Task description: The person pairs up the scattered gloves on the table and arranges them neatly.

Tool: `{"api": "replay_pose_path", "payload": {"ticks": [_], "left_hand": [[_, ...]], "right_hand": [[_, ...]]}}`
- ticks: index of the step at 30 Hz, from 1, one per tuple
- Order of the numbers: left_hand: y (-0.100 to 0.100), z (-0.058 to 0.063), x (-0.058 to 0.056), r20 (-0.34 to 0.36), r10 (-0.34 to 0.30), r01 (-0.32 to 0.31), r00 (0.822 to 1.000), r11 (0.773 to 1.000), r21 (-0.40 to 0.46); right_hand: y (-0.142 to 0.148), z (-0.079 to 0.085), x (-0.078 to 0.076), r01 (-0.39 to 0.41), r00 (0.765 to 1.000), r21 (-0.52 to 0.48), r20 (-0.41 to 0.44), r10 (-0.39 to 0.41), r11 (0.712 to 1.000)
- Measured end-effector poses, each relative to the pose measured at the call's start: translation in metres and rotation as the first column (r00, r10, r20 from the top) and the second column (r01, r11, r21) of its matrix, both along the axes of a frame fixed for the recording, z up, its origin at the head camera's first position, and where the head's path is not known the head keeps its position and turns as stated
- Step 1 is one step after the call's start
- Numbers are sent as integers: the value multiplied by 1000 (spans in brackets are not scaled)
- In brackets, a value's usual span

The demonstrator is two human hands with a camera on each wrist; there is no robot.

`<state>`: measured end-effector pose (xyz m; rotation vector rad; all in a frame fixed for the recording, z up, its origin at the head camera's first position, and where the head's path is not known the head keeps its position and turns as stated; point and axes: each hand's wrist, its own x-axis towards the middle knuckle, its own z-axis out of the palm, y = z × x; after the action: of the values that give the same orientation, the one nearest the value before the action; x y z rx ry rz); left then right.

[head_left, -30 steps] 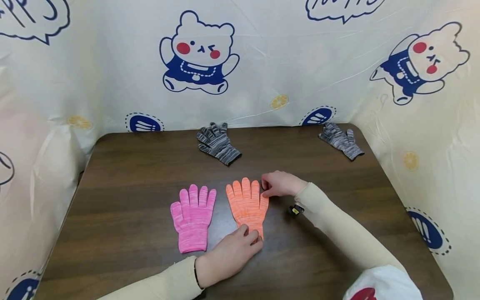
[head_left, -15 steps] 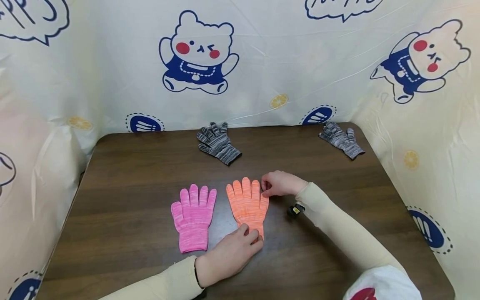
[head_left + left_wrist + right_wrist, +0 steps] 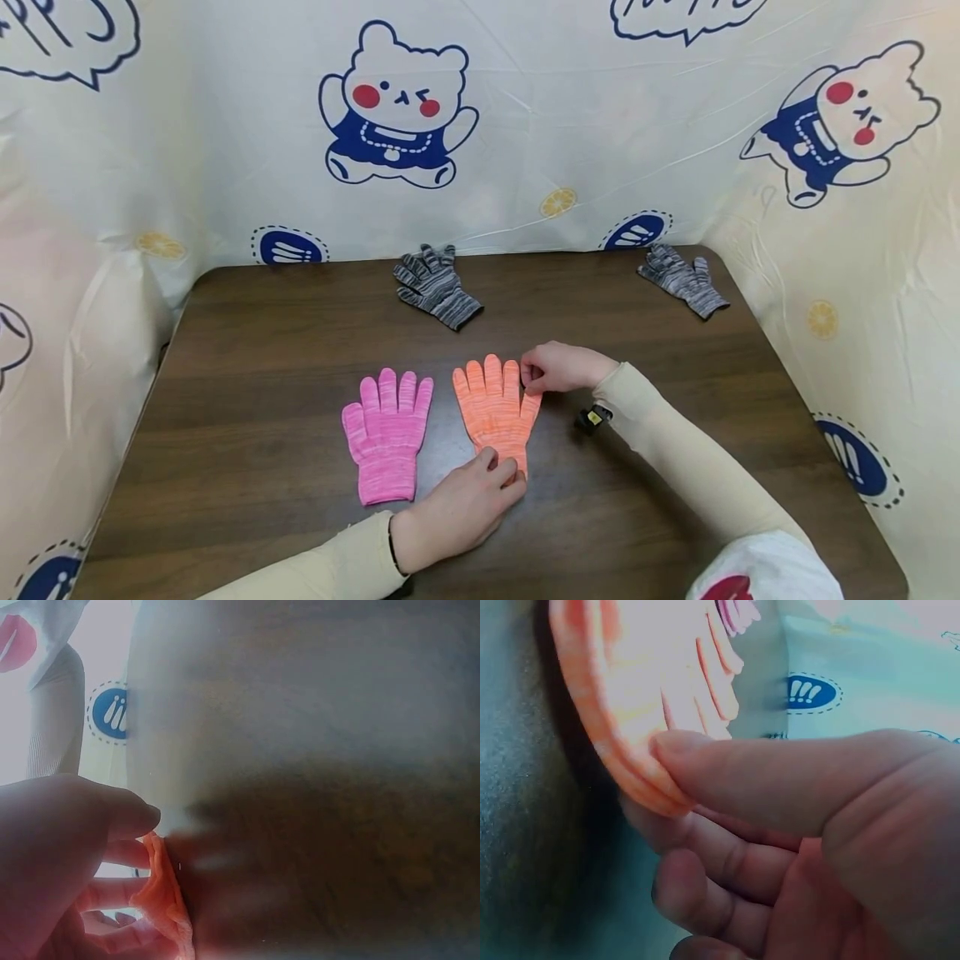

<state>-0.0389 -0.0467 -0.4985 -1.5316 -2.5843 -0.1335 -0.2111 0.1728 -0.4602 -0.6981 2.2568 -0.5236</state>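
Observation:
An orange knit glove [image 3: 495,408] lies palm-down or palm-up, I cannot tell which, with its fingers pointing away. My right hand [image 3: 566,367] pinches its outermost digit on the right between thumb and forefinger, seen close in the right wrist view, where the orange glove [image 3: 622,712] bends at my fingertips. At the cuff, my left hand [image 3: 461,508] holds the near edge with bent fingers. In the left wrist view the orange cuff [image 3: 161,900] looks bunched and hides some fingertips. Left of it a pink knit glove [image 3: 386,442] lies flat, apart from both hands.
Two grey-black striped gloves rest near the back of the brown table [image 3: 247,375]: one glove [image 3: 438,290] toward the middle, another glove [image 3: 684,282] at the right corner. Printed sheeting [image 3: 510,125] rises behind the table and on both sides.
The right hand has drawn the orange glove's outermost digit slightly outward to the right. My left hand and the other gloves stay where they were.

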Motion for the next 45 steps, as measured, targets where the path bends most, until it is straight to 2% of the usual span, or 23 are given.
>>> {"api": "replay_pose_path", "payload": {"ticks": [4,9,13,16,20,24,30,32,37,45], "left_hand": [[-1,-1,-1,15,-2,2,1000,1000,15],[-1,-1,-1,27,-5,5,1000,1000,8],[-2,-1,-2,41,-13,13,999,1000,-1],[-2,0,-2,57,-17,17,998,1000,3],[-4,-1,-2,75,-23,22,997,1000,11],[-4,-1,-3,85,-20,19,996,1000,12],[-2,-1,-2,81,14,-18,997,999,41],[0,-1,-3,72,30,-32,997,999,36],[5,2,-6,67,80,-80,995,997,-11],[11,4,-7,155,136,-131,979,991,-40]], "right_hand": [[2,2,-3,-48,999,1,17,48,999],[5,0,-5,-69,998,4,6,69,998],[5,0,-6,-33,999,36,-24,34,999],[5,-3,-6,4,997,72,-82,2,997],[5,-8,-5,16,988,101,-152,0,995],[5,-10,-3,28,991,84,-134,-17,996],[6,-7,-3,12,1000,19,-9,-12,1000],[7,-6,-3,7,1000,7,5,-7,1000],[10,-6,-4,27,999,-20,-36,-28,999],[13,-7,-3,32,995,-54,-98,-37,998]]}}
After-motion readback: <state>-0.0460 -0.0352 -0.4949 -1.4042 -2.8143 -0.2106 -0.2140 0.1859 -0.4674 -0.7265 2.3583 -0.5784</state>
